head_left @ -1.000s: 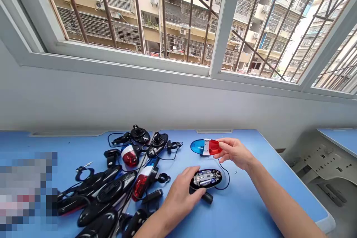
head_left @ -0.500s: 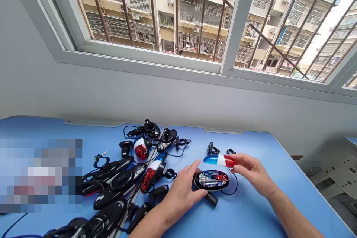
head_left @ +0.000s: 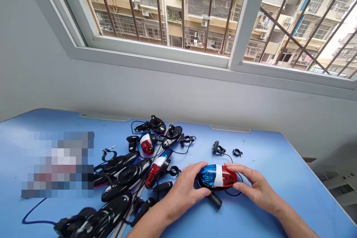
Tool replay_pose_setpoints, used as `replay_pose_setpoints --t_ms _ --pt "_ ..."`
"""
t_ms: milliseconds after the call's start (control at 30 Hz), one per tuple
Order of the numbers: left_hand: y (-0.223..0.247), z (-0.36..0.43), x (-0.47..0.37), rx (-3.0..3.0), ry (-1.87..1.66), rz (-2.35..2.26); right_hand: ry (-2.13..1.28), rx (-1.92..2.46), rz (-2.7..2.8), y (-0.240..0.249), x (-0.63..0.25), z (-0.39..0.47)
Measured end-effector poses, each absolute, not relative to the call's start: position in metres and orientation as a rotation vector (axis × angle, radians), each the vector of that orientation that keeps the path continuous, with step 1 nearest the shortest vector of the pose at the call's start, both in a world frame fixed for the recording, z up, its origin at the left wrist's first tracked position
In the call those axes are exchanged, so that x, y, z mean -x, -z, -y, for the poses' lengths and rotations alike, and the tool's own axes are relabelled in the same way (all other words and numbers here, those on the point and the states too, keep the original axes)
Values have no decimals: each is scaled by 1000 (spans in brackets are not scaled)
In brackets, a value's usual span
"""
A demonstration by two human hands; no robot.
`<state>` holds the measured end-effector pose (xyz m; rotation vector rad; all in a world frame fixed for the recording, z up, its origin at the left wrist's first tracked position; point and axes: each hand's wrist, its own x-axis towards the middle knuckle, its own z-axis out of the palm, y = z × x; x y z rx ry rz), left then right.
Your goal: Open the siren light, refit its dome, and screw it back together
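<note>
Head view: the lamp (head_left: 219, 176), with its blue, white and red cover over a black base, lies between the two hands above the blue table (head_left: 251, 217); the left hand (head_left: 186, 189) holds the blue end, fingers at the far side, thumb at the near side; the right hand (head_left: 258, 186) grips the red end more narrowly, fingertips at its far edge, thumb at its near edge; the white band is uncovered between them; a black tube (head_left: 215, 200) projects below, near the left thumb; a clamp (head_left: 218, 148) and a ring (head_left: 237, 152) lie beyond.
</note>
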<state>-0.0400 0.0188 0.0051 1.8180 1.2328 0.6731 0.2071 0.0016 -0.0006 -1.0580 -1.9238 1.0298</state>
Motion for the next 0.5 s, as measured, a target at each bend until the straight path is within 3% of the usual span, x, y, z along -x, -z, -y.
replay_pose_setpoints --t_ms 300,500 --pt "-11 -17 38 -1861 -643 -1232 -1125 967 1897 3 -206 -5" --pt "-12 -17 37 -1819 -667 -1233 -1039 1145 1895 3 -200 -2"
